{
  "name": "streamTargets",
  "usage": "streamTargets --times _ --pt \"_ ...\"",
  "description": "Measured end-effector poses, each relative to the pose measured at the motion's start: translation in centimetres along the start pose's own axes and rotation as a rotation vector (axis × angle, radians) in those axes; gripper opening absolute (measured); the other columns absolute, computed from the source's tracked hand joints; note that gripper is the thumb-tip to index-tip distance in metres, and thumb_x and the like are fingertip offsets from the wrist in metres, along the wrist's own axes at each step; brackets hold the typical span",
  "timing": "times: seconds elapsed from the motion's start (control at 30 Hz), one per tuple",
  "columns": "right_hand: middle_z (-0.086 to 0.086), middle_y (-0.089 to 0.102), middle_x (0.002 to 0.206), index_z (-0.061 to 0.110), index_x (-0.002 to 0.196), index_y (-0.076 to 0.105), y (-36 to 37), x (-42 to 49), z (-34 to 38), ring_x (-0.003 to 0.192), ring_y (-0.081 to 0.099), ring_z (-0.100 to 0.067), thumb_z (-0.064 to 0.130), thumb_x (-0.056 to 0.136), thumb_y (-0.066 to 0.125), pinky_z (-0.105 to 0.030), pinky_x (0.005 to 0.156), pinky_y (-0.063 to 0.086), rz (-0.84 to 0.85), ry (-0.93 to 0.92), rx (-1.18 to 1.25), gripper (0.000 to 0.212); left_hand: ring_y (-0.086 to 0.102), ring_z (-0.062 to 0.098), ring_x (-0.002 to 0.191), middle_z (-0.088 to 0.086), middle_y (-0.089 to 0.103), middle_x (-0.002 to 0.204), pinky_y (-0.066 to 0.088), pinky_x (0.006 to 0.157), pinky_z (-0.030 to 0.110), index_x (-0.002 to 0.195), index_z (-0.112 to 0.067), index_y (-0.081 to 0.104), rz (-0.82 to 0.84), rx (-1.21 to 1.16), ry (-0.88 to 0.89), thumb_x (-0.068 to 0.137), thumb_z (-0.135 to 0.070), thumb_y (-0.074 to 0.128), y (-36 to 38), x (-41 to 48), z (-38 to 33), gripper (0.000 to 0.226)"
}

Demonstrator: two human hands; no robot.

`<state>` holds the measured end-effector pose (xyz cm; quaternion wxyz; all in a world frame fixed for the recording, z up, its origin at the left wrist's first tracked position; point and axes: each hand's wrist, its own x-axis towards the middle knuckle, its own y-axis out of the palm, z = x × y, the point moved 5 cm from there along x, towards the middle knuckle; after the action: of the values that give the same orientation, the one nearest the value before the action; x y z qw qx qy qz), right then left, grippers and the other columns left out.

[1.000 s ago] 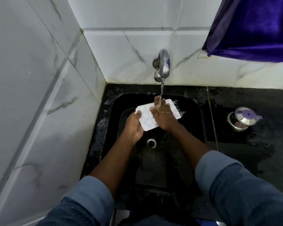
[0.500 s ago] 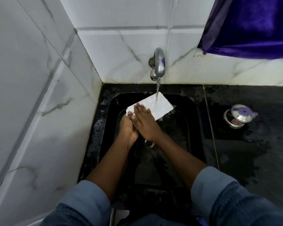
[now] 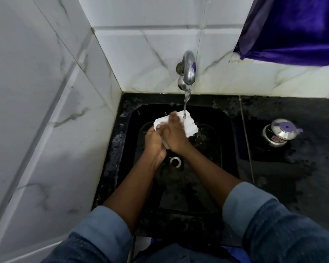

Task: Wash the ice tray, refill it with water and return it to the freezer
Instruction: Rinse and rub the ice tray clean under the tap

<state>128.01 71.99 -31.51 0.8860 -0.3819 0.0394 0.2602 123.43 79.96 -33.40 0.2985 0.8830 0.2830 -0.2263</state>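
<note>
We scrub the ice tray under the tap
Our left hand curls round its end farthest from the tap, our right hand rubs it flat-fingered; let us rinse every pocket

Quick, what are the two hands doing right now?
Left hand: holding the near end of the ice tray.
Right hand: open, fingers laid flat across the top of the tray.
</note>
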Motion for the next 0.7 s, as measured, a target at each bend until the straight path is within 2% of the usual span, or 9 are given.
streamTargets --times 0.13,0.2,0.27,0.33,0.4,0.47,0.53,0.6,0.7 --pt "-0.005 -0.004 0.174 0.014 0.166 0.003 -0.7 -1.9 1.2 0.160 -0.008 -0.018 0.046 0.113 0.024 -0.034 0.128 -0.006 0.033 -0.249 -0.007 0.065 0.074 0.032 0.110 0.016 0.076 0.119 0.062 0.086 0.037 0.129 0.000 0.066 0.068 0.016 -0.022 0.112 -0.017 0.041 0.3 -0.7 -1.1 0.035" --pt "-0.008 0.000 0.175 0.015 0.167 0.003 -1.9 0.2 -1.2 0.161 0.003 -0.026 0.054 0.109 0.023 -0.043 0.130 0.005 0.019 -0.164 -0.062 0.073 0.073 0.030 0.100 0.015 0.075 0.112 0.063 0.083 0.038 0.126 -0.002 0.064 0.039 0.060 -0.024 0.111 -0.015 0.045 -0.2 -0.4 -0.8 0.027" --pt "-0.012 0.007 0.174 0.013 0.166 0.008 -3.7 2.2 -4.4 0.158 0.020 -0.037 0.062 0.104 0.024 -0.054 0.128 0.018 -0.058 0.070 -0.013 0.081 0.072 0.035 0.108 0.019 0.072 0.122 0.059 0.099 0.050 0.129 0.000 0.062 0.016 0.079 -0.030 0.109 -0.015 0.051 -0.3 -0.9 -0.5 0.027" --pt "-0.017 0.004 0.173 0.006 0.165 0.009 -4.6 3.5 -7.4 0.159 0.009 -0.037 0.054 0.108 0.022 -0.053 0.129 0.008 -0.096 0.244 -0.010 0.076 0.067 0.045 0.122 0.026 0.068 0.134 0.052 0.107 0.061 0.138 0.004 0.058 0.044 0.026 -0.041 0.109 -0.017 0.051 -0.1 -1.1 0.1 0.037" --pt "-0.022 -0.001 0.172 0.003 0.165 0.009 -4.3 3.2 -7.5 0.159 -0.001 -0.039 0.057 0.105 0.010 -0.053 0.129 0.002 -0.108 0.318 -0.002 0.081 0.065 0.049 0.125 0.029 0.067 0.135 0.050 0.108 0.064 0.139 0.003 0.059 0.037 0.009 -0.035 0.108 -0.019 0.052 0.4 -1.1 0.3 0.039" --pt "-0.020 -0.006 0.172 0.004 0.165 0.005 -3.2 1.3 -4.7 0.160 -0.005 -0.035 0.056 0.108 0.012 -0.047 0.130 -0.001 -0.076 0.287 0.106 0.078 0.066 0.047 0.120 0.029 0.068 0.132 0.051 0.107 0.061 0.133 0.003 0.062 0.020 0.053 -0.013 0.104 -0.023 0.059 0.9 -1.2 -0.1 0.039" --pt "-0.014 -0.009 0.173 0.006 0.165 -0.001 -2.0 -1.4 -1.0 0.160 -0.008 -0.028 0.044 0.113 0.026 -0.042 0.130 -0.003 -0.027 0.120 0.187 0.070 0.069 0.042 0.107 0.026 0.072 0.118 0.055 0.095 0.052 0.117 0.002 0.067 -0.028 0.131 0.023 0.107 -0.019 0.058 1.0 -1.3 -0.5 0.025" --pt "-0.009 -0.008 0.173 0.008 0.165 0.001 -1.5 -3.4 0.2 0.160 -0.009 -0.020 0.040 0.114 0.030 -0.038 0.130 -0.004 0.001 0.010 0.295 0.067 0.070 0.046 0.108 0.024 0.073 0.113 0.057 0.094 0.052 0.110 -0.001 0.068 -0.052 0.163 0.046 0.109 -0.015 0.055 0.6 -1.1 -1.0 0.019" --pt "0.000 0.008 0.175 0.023 0.166 0.013 -2.3 -2.7 -0.7 0.160 0.007 -0.016 0.070 0.101 0.038 -0.044 0.131 0.009 -0.022 0.146 0.565 0.084 0.072 0.044 0.113 0.022 0.076 0.117 0.060 0.095 0.057 0.120 0.000 0.071 0.016 0.214 0.080 0.107 -0.022 0.058 1.5 -2.3 -1.0 0.029"
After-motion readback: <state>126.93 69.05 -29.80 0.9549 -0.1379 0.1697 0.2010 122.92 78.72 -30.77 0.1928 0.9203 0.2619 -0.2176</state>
